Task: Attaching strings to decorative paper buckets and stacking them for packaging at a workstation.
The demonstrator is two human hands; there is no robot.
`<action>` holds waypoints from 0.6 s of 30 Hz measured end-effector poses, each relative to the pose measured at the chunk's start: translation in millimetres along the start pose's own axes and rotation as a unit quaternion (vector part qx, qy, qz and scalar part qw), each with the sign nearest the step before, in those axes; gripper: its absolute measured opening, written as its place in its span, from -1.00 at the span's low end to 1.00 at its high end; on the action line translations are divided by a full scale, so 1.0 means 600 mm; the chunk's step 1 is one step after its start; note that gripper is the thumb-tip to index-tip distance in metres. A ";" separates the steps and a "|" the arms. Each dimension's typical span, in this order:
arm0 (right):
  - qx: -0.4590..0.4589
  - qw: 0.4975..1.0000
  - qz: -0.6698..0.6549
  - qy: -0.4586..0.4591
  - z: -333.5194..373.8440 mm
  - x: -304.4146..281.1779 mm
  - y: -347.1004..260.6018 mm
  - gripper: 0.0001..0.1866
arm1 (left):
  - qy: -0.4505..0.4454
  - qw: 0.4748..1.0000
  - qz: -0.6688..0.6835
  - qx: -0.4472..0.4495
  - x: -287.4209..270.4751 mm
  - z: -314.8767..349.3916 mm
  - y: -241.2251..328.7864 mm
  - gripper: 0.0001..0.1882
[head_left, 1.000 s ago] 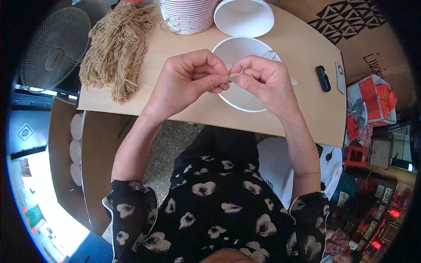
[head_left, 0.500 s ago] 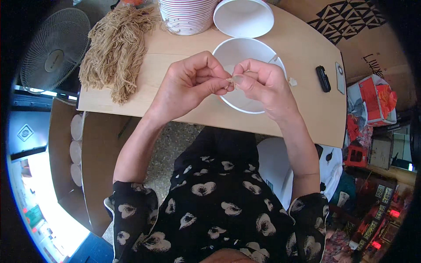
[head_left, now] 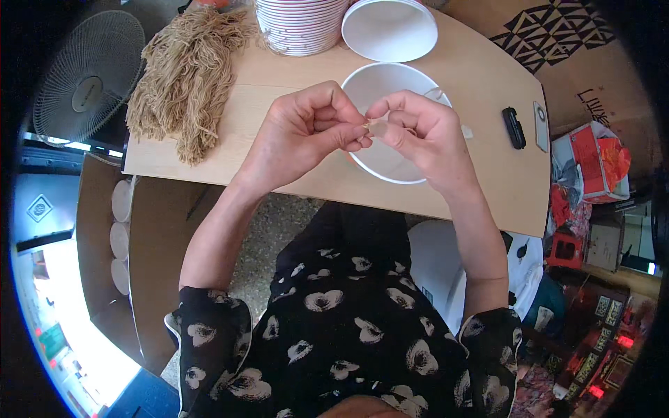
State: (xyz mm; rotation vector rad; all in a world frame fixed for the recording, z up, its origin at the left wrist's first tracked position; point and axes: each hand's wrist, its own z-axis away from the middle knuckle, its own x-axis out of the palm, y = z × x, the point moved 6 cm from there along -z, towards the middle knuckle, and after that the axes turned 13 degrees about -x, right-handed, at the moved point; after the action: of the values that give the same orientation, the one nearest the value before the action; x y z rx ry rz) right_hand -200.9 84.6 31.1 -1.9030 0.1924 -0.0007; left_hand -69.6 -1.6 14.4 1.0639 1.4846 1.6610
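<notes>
My left hand (head_left: 304,129) and my right hand (head_left: 426,136) meet over the near part of the wooden table, both closed in a pinch. Between their fingertips is a short bit of tan string (head_left: 368,126), mostly hidden by the fingers. Just beyond and below them stands a round white tub (head_left: 362,80) with its mouth up; a small clear piece sits at its right rim. A thick bundle of loose tan strings (head_left: 187,76) lies at the table's left, hanging near its front edge.
Behind stand a stack of white tubs (head_left: 301,28) and a tilted white tub (head_left: 390,31). A black folding-knife-like object (head_left: 513,127) lies at the right edge. Left of the table are a fan (head_left: 87,90) and an open cardboard box (head_left: 157,272) with round white containers.
My right fingers have shifted slightly and the loop of string at the fingertips shows less. My left hand stays almost in place.
</notes>
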 end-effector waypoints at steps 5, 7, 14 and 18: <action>-0.007 1.000 0.018 0.016 0.000 0.001 0.001 -0.82 | -0.002 1.000 0.004 -0.015 0.001 -0.003 -0.001 -0.93; 0.031 0.999 -0.002 0.034 0.002 -0.007 0.003 -0.84 | -0.005 1.000 0.008 -0.016 0.001 -0.002 -0.001 -0.93; 0.072 0.995 0.044 0.050 0.005 -0.013 -0.005 -0.83 | 0.007 0.996 0.031 -0.078 -0.001 -0.002 0.003 -0.86; 0.038 0.996 0.078 -0.008 0.001 0.000 -0.006 -0.82 | 0.029 0.997 0.002 -0.075 -0.002 -0.004 0.004 -0.87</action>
State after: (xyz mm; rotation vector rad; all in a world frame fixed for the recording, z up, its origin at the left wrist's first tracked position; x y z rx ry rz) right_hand -200.4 86.3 34.1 -1.8069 0.3248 0.1107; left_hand -70.9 -4.0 16.6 0.9461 1.3713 1.7899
